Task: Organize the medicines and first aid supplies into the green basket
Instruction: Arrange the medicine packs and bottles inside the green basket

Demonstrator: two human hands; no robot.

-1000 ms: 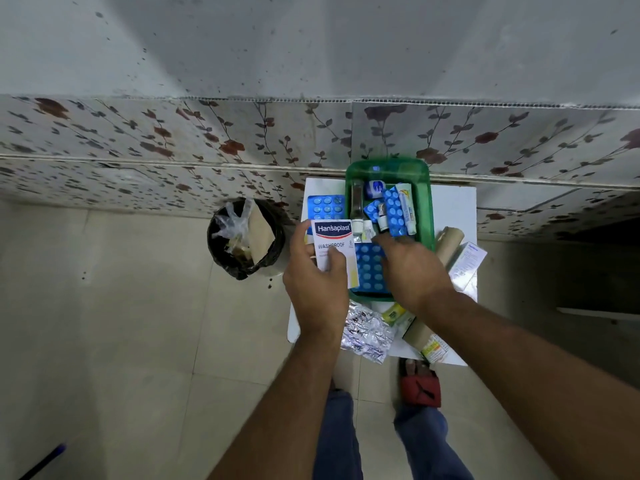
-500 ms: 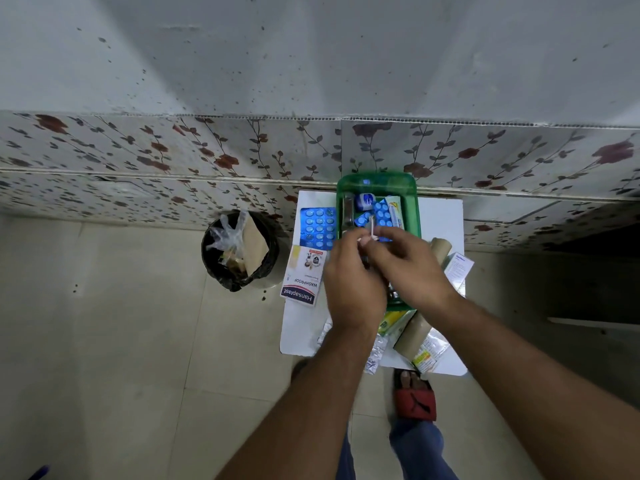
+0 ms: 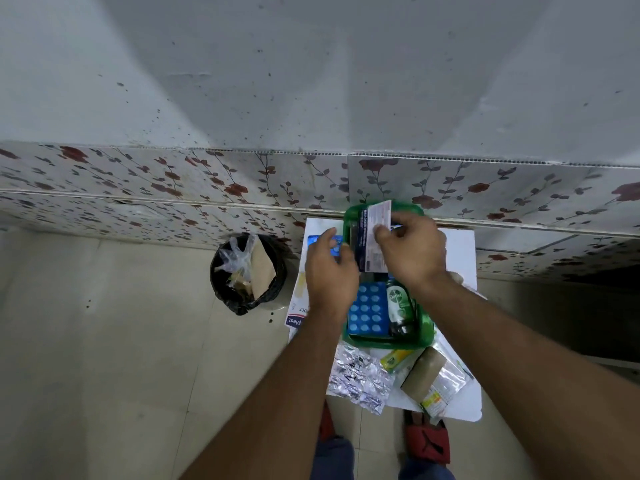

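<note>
The right hand (image 3: 412,251) pinches a blurred medicine box (image 3: 372,237) over the far end of the green basket (image 3: 427,336). The left hand (image 3: 330,275), fingers curled, hides whatever it holds, if anything; I cannot tell.

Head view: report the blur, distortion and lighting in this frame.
Head view: motion blur smears both hands, the left hand and the right hand, and the medicine box the right one holds; its print is unreadable. Wide-angle distortion bows the floral wall border and stretches the forearms. Lighting is dim and even, with soft shadow at the right edge and mild glare on the foil strips.
</note>
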